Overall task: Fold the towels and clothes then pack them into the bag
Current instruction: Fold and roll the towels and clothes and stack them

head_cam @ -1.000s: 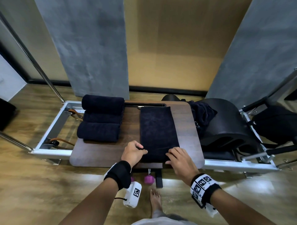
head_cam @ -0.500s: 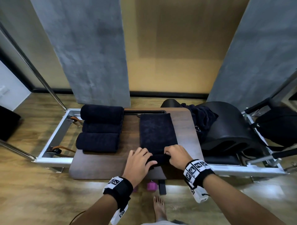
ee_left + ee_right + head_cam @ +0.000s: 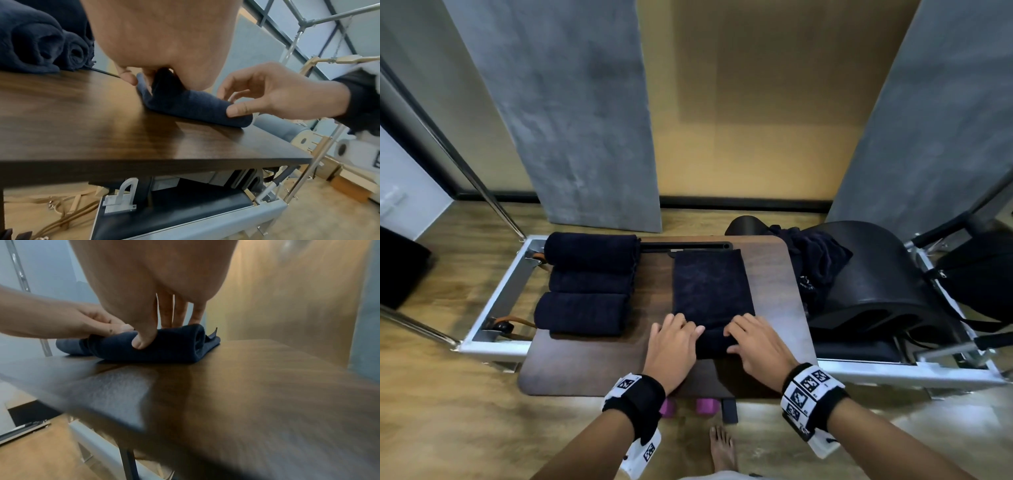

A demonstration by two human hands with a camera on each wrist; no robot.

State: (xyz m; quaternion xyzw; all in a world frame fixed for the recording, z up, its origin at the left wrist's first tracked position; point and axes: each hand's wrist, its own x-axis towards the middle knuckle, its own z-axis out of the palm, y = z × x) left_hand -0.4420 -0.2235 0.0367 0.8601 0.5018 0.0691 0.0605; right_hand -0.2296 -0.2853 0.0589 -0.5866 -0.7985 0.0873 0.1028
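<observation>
A dark navy towel (image 3: 711, 288) lies lengthwise on the brown tabletop (image 3: 585, 363), its near end rolled into a thick tube (image 3: 191, 104) (image 3: 164, 347). My left hand (image 3: 674, 342) grips the roll's left end, fingers curled over it. My right hand (image 3: 756, 342) grips the right end, thumb (image 3: 141, 340) at the front and fingers over the top. Three rolled navy towels (image 3: 589, 284) lie side by side at the table's left. A crumpled dark garment (image 3: 815, 263) hangs over a black arched barrel at the right. A black bag (image 3: 976, 277) sits at the far right.
The table stands over a metal-framed reformer (image 3: 493, 308). A black arched barrel (image 3: 876, 284) is at the right. Pink dumbbells (image 3: 705, 406) and my bare foot (image 3: 722, 448) are on the wooden floor below the table edge. Grey panels rise behind.
Both hands took hold of the towel's near end and rolled it away from me; the roll has grown thicker and the flat part shorter.
</observation>
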